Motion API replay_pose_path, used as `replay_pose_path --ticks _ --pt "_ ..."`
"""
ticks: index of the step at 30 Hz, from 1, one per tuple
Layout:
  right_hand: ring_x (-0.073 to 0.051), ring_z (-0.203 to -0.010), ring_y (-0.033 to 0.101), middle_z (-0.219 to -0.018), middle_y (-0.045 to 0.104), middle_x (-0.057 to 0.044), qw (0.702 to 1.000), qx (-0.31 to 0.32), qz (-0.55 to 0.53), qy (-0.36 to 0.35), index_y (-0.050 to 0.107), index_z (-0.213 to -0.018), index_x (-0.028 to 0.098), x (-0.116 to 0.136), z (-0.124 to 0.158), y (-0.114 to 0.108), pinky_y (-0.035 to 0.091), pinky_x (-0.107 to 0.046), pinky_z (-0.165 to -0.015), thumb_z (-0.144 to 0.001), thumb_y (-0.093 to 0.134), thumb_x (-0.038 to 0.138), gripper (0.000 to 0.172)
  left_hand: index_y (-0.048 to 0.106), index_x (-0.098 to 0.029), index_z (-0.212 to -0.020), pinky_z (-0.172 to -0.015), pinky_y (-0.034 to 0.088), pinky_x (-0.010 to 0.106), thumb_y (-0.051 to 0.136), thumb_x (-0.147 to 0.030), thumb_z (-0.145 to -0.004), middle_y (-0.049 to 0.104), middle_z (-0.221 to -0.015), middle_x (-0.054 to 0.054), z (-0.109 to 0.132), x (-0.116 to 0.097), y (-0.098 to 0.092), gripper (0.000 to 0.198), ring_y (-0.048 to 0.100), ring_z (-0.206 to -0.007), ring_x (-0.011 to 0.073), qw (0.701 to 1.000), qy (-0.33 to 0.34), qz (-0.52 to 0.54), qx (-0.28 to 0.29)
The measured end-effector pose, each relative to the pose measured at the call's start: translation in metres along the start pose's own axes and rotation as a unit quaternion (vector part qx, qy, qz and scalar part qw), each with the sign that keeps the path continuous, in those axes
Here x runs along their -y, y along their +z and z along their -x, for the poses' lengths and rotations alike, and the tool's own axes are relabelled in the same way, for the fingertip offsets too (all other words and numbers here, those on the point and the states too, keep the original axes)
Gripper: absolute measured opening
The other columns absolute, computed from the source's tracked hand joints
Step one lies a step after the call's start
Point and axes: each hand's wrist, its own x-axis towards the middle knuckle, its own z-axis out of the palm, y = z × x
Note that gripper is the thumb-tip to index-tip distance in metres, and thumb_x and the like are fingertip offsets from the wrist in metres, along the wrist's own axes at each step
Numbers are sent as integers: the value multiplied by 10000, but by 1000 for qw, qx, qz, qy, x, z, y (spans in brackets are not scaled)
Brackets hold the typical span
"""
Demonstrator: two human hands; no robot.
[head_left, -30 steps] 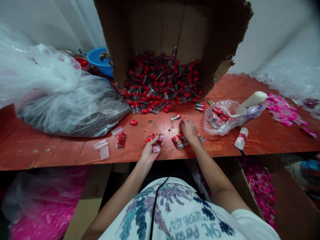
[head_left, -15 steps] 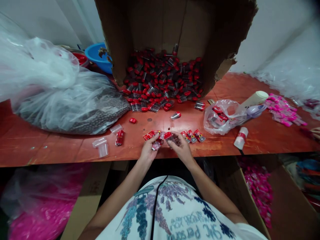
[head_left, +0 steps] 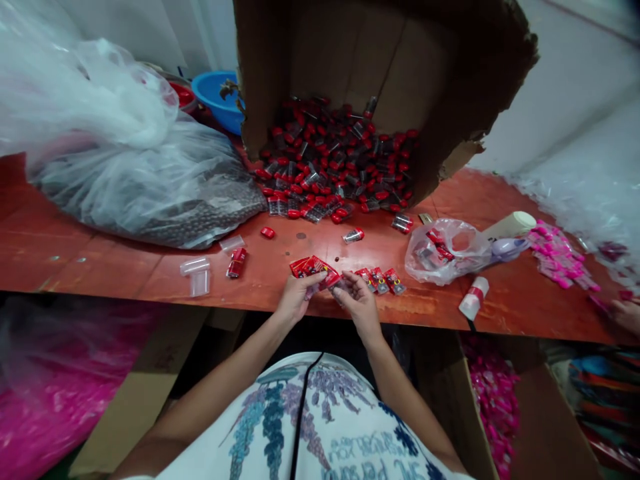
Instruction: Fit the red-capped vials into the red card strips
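At the centre of the frame, over the near part of the red tabletop (head_left: 125, 270), the left hand (head_left: 298, 295) grips a fan of red printed cards (head_left: 314, 267), its thumb laid across them. Just to its right, the right hand (head_left: 362, 305) has its thumb and fingers closed on a small clear container (head_left: 339, 285); the fingers partly hide it, and whether it touches the cards cannot be told. Beside the right hand, 3 red-topped packets (head_left: 381, 281) lie in a slanting row, and farther right sits a clear plastic bag (head_left: 467, 257) with red packets inside. Above the hands lie a red-capped vial (head_left: 353, 235) and, farther left, a loose red cap (head_left: 267, 233). Left of centre, a red bundle (head_left: 237, 263) lies near 3 clear sleeves (head_left: 200, 283). In the upper centre, a torn-edged cardboard box (head_left: 390, 60) holds a heap of red-capped vials (head_left: 335, 157), some spilling onto the table. A bulky clear sack (head_left: 150, 193) of dark beads fills the upper left; at the right edge, another person's hand (head_left: 626, 315) is near pink pieces (head_left: 563, 253).
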Motion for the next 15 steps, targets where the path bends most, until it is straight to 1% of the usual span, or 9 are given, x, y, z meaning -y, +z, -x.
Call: replay_pose_path --ticks 4,7,9,13,15 --pt "-178 -898 630 -977 676 -31 1000 -11 18 -5 637 -1027 214 0 3 1 499 -341 -851 -720 702 302 326 687 -120 -714 -629 513 257 816 -97 -493 703 -685 27 7 -2 3 257 640 -607 149 1000 2 -17 14" --pt "-186 -919 623 -989 669 -35 998 -24 49 -29 660 -1018 214 3 4 0 484 -363 -890 -718 702 307 317 694 -124 -705 -657 513 260 823 -103 -481 703 -694 29 11 -4 4 259 638 -625 150 999 22 -34 30" --pt "-194 -937 620 -1000 670 -39 998 -27 54 -32 669 -1018 215 3 4 -1 483 -374 -897 -713 705 313 322 700 -128 -700 -675 515 267 821 -118 -492 704 -693 34 13 -5 4 241 639 -636 156 997 38 -55 43" --pt "-198 -898 640 -984 686 -28 1000 -12 12 13 657 -1019 227 3 4 -1 521 -372 -829 -706 711 310 328 705 -127 -737 -704 515 279 813 -138 -524 710 -723 56 14 -6 3 240 648 -677 175 992 46 -93 70" --pt "-192 -872 639 -956 685 -27 999 -21 33 -7 660 -1000 224 3 6 -1 524 -360 -810 -711 708 301 302 699 -125 -729 -687 513 268 821 -137 -512 704 -712 52 13 -5 2 249 641 -657 167 992 47 -98 63"
